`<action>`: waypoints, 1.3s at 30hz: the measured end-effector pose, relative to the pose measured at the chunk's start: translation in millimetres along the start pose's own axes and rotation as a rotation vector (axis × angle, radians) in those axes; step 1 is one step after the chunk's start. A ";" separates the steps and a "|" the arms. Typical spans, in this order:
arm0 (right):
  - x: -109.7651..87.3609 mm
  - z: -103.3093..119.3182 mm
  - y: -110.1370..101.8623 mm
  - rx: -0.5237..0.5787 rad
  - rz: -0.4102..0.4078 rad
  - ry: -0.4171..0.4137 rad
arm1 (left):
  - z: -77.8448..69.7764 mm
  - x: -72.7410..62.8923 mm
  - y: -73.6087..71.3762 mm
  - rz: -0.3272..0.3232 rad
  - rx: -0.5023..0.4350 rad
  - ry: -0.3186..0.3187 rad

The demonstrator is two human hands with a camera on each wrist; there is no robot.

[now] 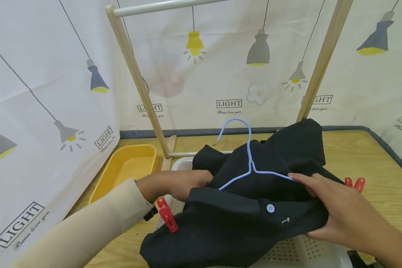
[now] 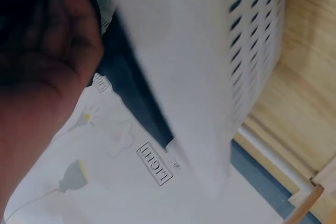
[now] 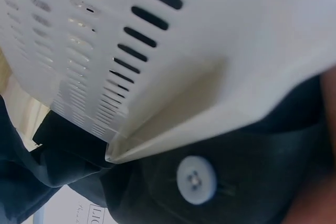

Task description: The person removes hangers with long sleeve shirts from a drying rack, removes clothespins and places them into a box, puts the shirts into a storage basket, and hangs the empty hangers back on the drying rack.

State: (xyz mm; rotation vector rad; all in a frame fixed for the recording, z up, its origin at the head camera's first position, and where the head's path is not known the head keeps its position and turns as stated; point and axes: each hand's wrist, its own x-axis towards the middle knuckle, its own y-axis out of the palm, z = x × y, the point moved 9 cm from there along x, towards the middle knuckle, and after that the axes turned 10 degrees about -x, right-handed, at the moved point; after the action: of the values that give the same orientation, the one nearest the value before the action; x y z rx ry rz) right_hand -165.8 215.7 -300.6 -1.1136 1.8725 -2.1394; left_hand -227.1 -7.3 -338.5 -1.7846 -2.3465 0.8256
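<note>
A black garment (image 1: pixel 217 219) with a pale button (image 1: pixel 270 208) and a small metal hook is bunched over a white slotted basket (image 1: pixel 289 251). A light blue hanger (image 1: pixel 249 152) lies against the cloth, its hook pointing up and its lower arms partly hidden. My left hand (image 1: pixel 184 184) reaches into the garment's left side; in the left wrist view its fingers curl at the dark cloth. My right hand (image 1: pixel 341 212) grips the garment's right edge, thumb on top beside the hanger's arm. A red clip (image 1: pixel 166 214) sits on the left side of the cloth.
More red clip handles (image 1: pixel 355 184) show beyond my right hand. A wooden rack with a white top bar (image 1: pixel 160 6) stands behind the basket. A yellow tray (image 1: pixel 124 163) is at the left. Lamp-printed sheeting (image 1: pixel 221 82) encloses the wooden table (image 1: pixel 355 149).
</note>
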 end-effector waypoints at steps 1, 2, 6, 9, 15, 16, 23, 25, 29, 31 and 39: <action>0.2 0.1 1.2 -0.002 0.006 0.002 | 1.0 1.5 2.2 0.015 0.027 0.008; 0.3 -0.1 2.1 -0.003 0.009 0.004 | 1.0 3.0 5.0 0.036 0.058 0.024; 0.4 -1.0 3.6 -0.016 0.013 0.009 | -1.6 7.7 13.3 0.099 0.149 0.105; 1.0 -1.2 2.1 -0.030 0.001 0.003 | -2.2 8.7 15.4 0.119 0.192 0.134; 2.1 0.1 -0.3 -0.037 -0.019 -0.014 | 8.3 6.4 9.6 0.096 0.197 -0.062; 2.3 0.4 -0.6 -0.037 -0.021 -0.017 | 11.0 4.7 5.9 0.077 0.174 -0.118; 2.4 4.0 -1.5 -0.039 -0.017 -0.032 | 13.5 -0.4 -41.5 -0.230 0.127 -0.243; 1.5 5.9 -3.1 -0.033 -0.034 -0.045 | 10.2 2.7 -56.4 -0.343 0.126 -0.219; -0.8 8.4 -5.3 -0.017 -0.066 -0.066 | 6.3 15.0 -75.5 -0.510 0.139 -0.167; -1.7 9.2 -5.3 -0.017 -0.079 -0.077 | 6.5 23.8 -77.0 -0.528 0.132 -0.156; -3.7 12.7 -10.9 -0.061 -0.139 -0.122 | -6.9 64.5 -57.8 -0.333 0.255 -0.047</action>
State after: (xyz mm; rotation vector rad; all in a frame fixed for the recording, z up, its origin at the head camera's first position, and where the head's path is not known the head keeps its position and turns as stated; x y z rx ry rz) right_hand -151.8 209.7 -292.7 -1.3911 1.8688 -2.0423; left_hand -295.3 44.0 -322.4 -1.2479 -2.3465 1.0615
